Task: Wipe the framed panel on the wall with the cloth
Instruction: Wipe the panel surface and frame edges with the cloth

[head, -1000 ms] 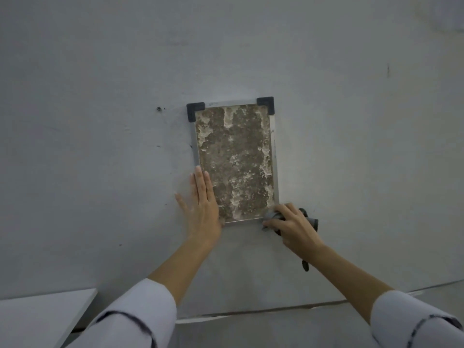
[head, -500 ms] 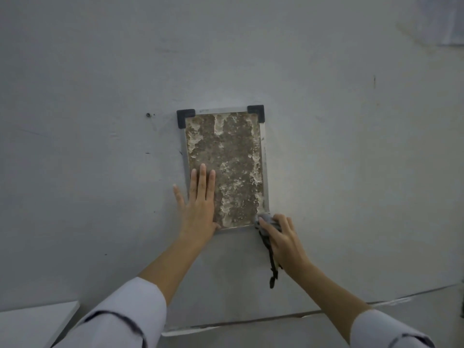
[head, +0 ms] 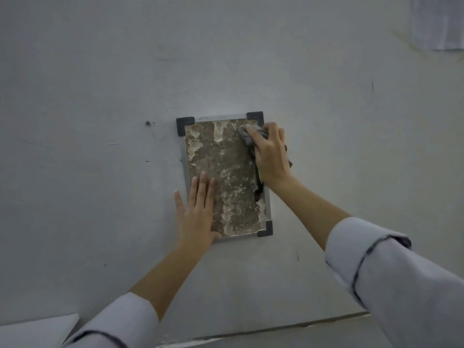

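The framed panel hangs upright on the wall. It is a mottled brown surface with pale crusty patches, set inside a thin metal frame with black corner caps. The grey cloth is bunched against the panel's upper right corner, and a darker tail of it hangs down along the right edge. The right hand grips the cloth with curled fingers. The left hand lies flat across the panel's lower left corner, fingers straight and pointing up, its outermost finger on the wall just beside the frame. Pale sleeves cover both arms. A small dark mark sits left of the panel, paper hangs at the top right, and a white surface shows at the lower left.
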### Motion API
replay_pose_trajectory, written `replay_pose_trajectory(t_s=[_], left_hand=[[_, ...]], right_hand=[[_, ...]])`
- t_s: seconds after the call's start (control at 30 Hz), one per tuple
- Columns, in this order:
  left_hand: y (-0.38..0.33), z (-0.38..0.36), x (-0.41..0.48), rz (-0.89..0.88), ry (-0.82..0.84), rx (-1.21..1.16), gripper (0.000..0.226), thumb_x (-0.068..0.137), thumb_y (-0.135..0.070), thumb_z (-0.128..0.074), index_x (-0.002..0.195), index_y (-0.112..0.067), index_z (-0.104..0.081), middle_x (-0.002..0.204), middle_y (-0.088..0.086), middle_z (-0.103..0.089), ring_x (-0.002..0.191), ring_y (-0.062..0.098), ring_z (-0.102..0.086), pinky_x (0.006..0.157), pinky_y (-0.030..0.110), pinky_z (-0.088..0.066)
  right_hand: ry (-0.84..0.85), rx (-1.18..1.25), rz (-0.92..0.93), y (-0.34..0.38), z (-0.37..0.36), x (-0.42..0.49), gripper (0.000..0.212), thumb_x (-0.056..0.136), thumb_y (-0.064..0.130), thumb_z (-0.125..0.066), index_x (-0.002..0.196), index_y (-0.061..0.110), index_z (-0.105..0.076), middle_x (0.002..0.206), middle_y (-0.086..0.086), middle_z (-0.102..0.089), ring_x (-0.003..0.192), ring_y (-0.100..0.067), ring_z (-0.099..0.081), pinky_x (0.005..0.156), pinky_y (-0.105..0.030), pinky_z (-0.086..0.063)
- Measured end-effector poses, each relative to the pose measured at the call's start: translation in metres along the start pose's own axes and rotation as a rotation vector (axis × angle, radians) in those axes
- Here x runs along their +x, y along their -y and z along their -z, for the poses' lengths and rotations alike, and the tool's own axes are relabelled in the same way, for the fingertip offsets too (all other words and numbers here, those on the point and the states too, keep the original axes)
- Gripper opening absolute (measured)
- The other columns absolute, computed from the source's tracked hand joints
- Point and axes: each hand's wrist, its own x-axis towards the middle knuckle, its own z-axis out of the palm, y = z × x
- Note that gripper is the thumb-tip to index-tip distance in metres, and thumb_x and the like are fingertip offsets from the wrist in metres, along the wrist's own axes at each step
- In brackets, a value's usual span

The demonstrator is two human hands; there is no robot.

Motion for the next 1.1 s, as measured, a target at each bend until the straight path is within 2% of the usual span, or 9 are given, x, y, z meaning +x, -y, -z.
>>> replay_pose_trajectory(t_s=[0.17, 0.27, 0.33, 0.53, 0.67, 0.77, 0.87, 0.97, 1.1], left_hand=[[0.006, -0.001, 0.000, -0.029, -0.013, -0.015, 0.147, 0.057, -0.062, -0.080, 0.150, -0.013, 0.023, 0.157, 0.009, 0.029, 0.146, 0.028, 0.021, 0.113, 0.062, 0.001], [0.012, 0.003, -0.001, -0.013, -0.030, -0.032, 0.136, 0.066, -0.041, -0.083, 0.151, -0.016, 0.020, 0.158, 0.005, 0.028, 0.147, 0.024, 0.020, 0.113, 0.063, -0.001], [0.018, 0.007, 0.001, 0.008, -0.033, -0.035, 0.127, 0.074, -0.032, -0.077, 0.149, -0.016, 0.024, 0.157, 0.004, 0.030, 0.146, 0.023, 0.021, 0.113, 0.063, -0.003], [0.030, 0.011, 0.009, 0.037, -0.021, -0.005, 0.142, 0.065, -0.055, -0.081, 0.148, -0.014, 0.027, 0.157, 0.005, 0.030, 0.147, 0.023, 0.020, 0.112, 0.063, 0.000], [0.031, 0.006, 0.012, 0.044, -0.050, 0.041, 0.140, 0.065, -0.047, -0.083, 0.150, -0.014, 0.023, 0.159, 0.007, 0.025, 0.148, 0.023, 0.013, 0.112, 0.063, -0.001], [0.038, 0.003, 0.011, 0.024, -0.087, 0.038, 0.139, 0.062, -0.050, -0.085, 0.152, -0.014, 0.015, 0.160, 0.006, 0.019, 0.149, 0.023, 0.006, 0.111, 0.064, -0.002], [0.041, 0.006, 0.008, -0.015, -0.053, 0.060, 0.139, 0.064, -0.062, -0.078, 0.151, -0.014, 0.021, 0.158, 0.005, 0.026, 0.148, 0.023, 0.012, 0.111, 0.065, 0.000], [0.041, 0.008, 0.007, -0.026, -0.040, 0.063, 0.140, 0.064, -0.062, -0.077, 0.150, -0.015, 0.023, 0.157, 0.005, 0.028, 0.148, 0.022, 0.014, 0.112, 0.064, -0.001], [0.044, 0.001, 0.009, 0.005, -0.067, 0.039, 0.137, 0.065, -0.050, -0.082, 0.151, -0.018, 0.020, 0.159, 0.003, 0.026, 0.148, 0.020, 0.013, 0.111, 0.063, -0.003]], right_hand=[[0.142, -0.123, 0.119, 0.002, -0.013, -0.086, 0.051, 0.091, 0.011, -0.039, 0.142, 0.012, -0.043, 0.126, -0.016, -0.041, 0.105, -0.033, -0.041, 0.085, -0.046, -0.047], [0.312, -0.133, 0.207, -0.003, -0.004, -0.146, 0.067, 0.081, 0.002, -0.051, 0.146, 0.015, -0.037, 0.131, -0.018, -0.040, 0.111, -0.035, -0.041, 0.088, -0.051, -0.048], [0.382, -0.111, 0.262, -0.007, 0.001, -0.169, 0.075, 0.072, -0.007, -0.059, 0.143, 0.013, -0.042, 0.127, -0.017, -0.044, 0.109, -0.034, -0.042, 0.086, -0.051, -0.050], [0.230, 0.025, 0.213, 0.009, 0.003, -0.118, 0.055, 0.074, -0.015, -0.060, 0.124, 0.010, -0.062, 0.117, -0.015, -0.049, 0.099, -0.032, -0.046, 0.080, -0.046, -0.051], [0.197, -0.015, 0.157, 0.029, -0.016, -0.100, 0.054, 0.079, -0.009, -0.050, 0.129, 0.013, -0.059, 0.118, -0.018, -0.050, 0.101, -0.034, -0.044, 0.081, -0.050, -0.050], [0.292, -0.024, 0.279, 0.024, -0.021, -0.140, 0.071, 0.070, -0.013, -0.060, 0.135, 0.013, -0.053, 0.122, -0.013, -0.044, 0.105, -0.032, -0.042, 0.085, -0.050, -0.050], [0.430, -0.012, 0.356, 0.019, -0.015, -0.180, 0.076, 0.066, -0.016, -0.062, 0.135, 0.014, -0.053, 0.119, -0.011, -0.046, 0.104, -0.031, -0.045, 0.084, -0.049, -0.050], [0.426, 0.034, 0.350, 0.020, -0.011, -0.175, 0.057, 0.073, -0.013, -0.063, 0.125, 0.012, -0.061, 0.113, -0.013, -0.054, 0.100, -0.031, -0.048, 0.080, -0.048, -0.050], [0.246, 0.051, 0.227, 0.036, -0.011, -0.117, 0.045, 0.082, -0.005, -0.061, 0.125, 0.009, -0.061, 0.117, -0.017, -0.052, 0.103, -0.032, -0.045, 0.086, -0.045, -0.049]])
